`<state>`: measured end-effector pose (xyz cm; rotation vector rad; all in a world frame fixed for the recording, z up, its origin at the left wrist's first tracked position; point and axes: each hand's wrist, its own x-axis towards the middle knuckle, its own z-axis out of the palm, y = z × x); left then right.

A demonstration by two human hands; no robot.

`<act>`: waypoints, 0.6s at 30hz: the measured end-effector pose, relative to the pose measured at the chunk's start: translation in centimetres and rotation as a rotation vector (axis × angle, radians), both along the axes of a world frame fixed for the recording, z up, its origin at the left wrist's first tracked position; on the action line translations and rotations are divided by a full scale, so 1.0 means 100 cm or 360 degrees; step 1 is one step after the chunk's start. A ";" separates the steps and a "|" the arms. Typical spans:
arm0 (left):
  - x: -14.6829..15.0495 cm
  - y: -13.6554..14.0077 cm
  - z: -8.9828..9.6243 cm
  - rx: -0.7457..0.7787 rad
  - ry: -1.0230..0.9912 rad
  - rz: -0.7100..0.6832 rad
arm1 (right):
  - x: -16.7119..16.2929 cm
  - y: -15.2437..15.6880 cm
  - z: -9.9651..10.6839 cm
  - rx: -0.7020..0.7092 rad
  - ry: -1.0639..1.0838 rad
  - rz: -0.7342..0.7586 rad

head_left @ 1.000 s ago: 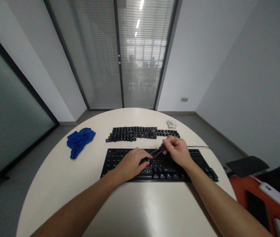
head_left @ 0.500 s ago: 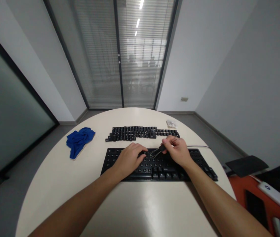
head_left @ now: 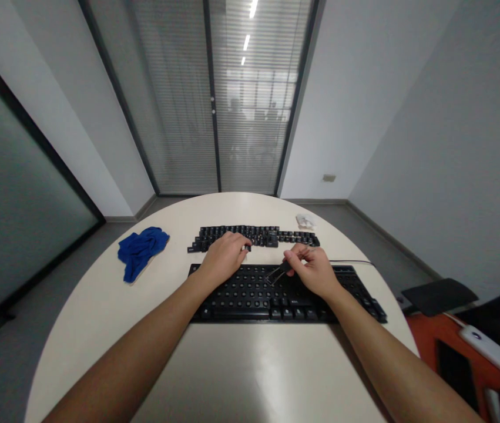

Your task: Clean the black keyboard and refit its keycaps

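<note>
Keyboard (head_left: 236, 294) sits mid bench (head_left: 250, 358), left side mostly stripped, some near-right caps still on; I've got right hand (head_left: 314, 267) grip clamped on wire puller (head_left: 285, 267), left hand (head_left: 223, 258) pinching a keycap (head_left: 248, 248) by the far cap rows (head_left: 262, 232)

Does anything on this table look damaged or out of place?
The black keyboard looks odd: many key tops are missing, leaving rows of bare nubs. Loose keys lie just beyond it, in neat rows rather than spilled. I can't see any breakage.
</note>
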<state>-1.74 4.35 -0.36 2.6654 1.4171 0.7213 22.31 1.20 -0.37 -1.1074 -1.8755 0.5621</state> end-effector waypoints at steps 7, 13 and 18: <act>0.006 0.020 -0.010 0.0062 0.0141 0.0000 | 0.001 0.000 0.000 0.0007 -0.0026 0.0015; 0.008 0.026 -0.017 0.0052 0.0209 0.0021 | 0.000 0.001 -0.002 -0.0014 -0.0020 0.0040; 0.008 0.026 -0.021 0.0054 0.0218 0.0041 | 0.001 0.001 -0.005 -0.0078 0.0003 0.0064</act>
